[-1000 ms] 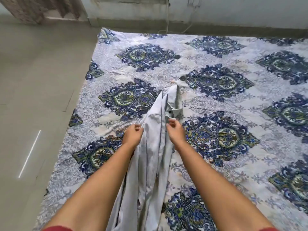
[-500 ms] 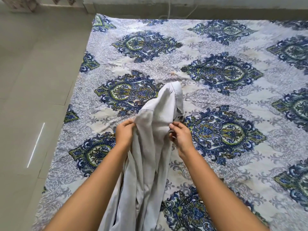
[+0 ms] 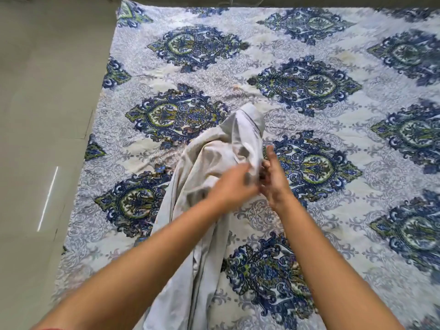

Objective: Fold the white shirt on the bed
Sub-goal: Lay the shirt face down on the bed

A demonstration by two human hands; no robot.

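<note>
The white shirt [image 3: 214, 153] lies bunched in a long crumpled strip down the middle of the bed [image 3: 333, 129], its collar end pointing away from me and its lower part running off the bottom of the view. My left hand [image 3: 234, 184] reaches across the shirt to its right edge and is blurred; its fingers look pinched on the cloth. Right beside it, my right hand [image 3: 273, 177] grips the same edge of the shirt, fingers curled. Both hands nearly touch.
The bed carries a white sheet with large blue and green medallions. Grey tiled floor [image 3: 47, 115] runs along the bed's left edge. A wall base lies past the far edge of the bed.
My left hand moved from the shirt's left side across to the right edge, next to my right hand. The shirt's upper part spread and crumpled. The view tilted down and closer.
</note>
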